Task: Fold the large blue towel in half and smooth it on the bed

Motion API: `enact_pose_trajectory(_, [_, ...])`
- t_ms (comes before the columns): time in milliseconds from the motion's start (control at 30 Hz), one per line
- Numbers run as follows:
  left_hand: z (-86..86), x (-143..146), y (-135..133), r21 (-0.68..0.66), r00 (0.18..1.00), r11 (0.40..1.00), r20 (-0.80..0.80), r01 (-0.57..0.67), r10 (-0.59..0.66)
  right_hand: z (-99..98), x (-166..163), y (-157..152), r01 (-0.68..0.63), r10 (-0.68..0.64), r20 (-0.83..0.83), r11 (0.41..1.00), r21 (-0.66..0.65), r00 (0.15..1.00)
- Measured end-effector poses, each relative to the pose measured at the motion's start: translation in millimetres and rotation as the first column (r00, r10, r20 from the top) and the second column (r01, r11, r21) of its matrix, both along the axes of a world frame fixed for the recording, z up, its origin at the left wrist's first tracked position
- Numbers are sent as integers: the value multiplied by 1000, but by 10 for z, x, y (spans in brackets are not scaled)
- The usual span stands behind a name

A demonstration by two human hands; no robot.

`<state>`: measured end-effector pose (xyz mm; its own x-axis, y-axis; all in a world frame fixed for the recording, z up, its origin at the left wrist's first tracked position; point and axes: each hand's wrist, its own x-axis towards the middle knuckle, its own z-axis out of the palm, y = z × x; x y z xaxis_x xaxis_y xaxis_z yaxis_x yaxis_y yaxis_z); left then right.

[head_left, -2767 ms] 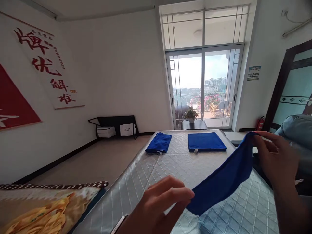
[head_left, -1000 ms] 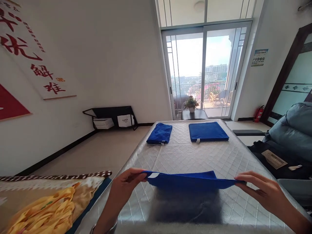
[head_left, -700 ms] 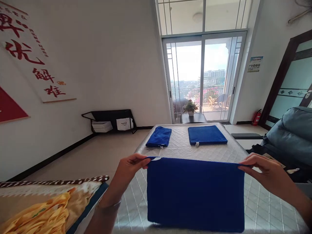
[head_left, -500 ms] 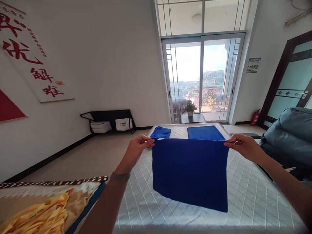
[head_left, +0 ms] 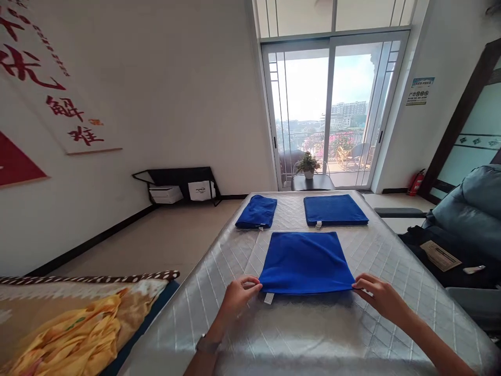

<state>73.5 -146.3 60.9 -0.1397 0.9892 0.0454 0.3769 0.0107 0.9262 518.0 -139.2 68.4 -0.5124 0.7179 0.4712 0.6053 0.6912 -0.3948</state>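
Note:
A blue rectangular cloth with a small white tag lies spread on the silvery quilted cover in front of me. My left hand pinches its near left corner between thumb and fingers. At the near right corner my right hand pinches the same edge. Farther off lie a narrow folded blue cloth on the left and a wider flat blue cloth on the right, each with a white tag at its near edge.
Left of the covered surface, a yellow cloth sits crumpled on patterned bedding. A dark padded chair stands on the right. Beyond the far edge are a potted plant on a chair and a sliding glass door.
The cloth hung upright between both hands; now it lies flat on the cover. Both hands have come down and closer to me, still pinching its corners. The view has tilted slightly downward.

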Motion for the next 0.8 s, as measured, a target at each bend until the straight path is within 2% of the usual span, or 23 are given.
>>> enact_pose_trajectory(67, [-219,34,-42,-11,998,1000,-55,-12,11,-260,9,-25,6,-6,91,1000,0,996])
enact_pose_trajectory(133, [-295,53,-88,31,994,999,-101,-27,30,-371,17,-53,21,-20,144,1000,-3,989])
enact_pose_trajectory(300, [-297,97,-215,118,975,992,-215,-33,58,-357,29,-127,3,4,169,999,-41,986])
enact_pose_trajectory(433, [-379,111,-302,140,946,989,-312,-43,85,-395,33,-178,-6,13,161,999,-46,987])
enact_pose_trajectory(500, [-394,131,-333,174,894,983,-428,-57,128,-429,27,-200,3,3,156,999,-41,988])
enact_pose_trajectory(567, [-362,203,-351,238,806,970,-564,-46,177,-451,17,-215,5,-1,151,1000,-26,989])
enact_pose_trajectory(633, [-289,359,-350,272,733,961,-663,49,151,-456,7,-222,5,-5,144,1000,0,990])
enact_pose_trajectory(700, [-199,602,-325,231,683,944,-731,235,9,-455,3,-222,1,-4,140,1000,23,990])
enact_pose_trajectory(800, [-95,1038,-247,116,552,854,-805,507,-218,-459,7,-228,0,-7,156,999,45,988])
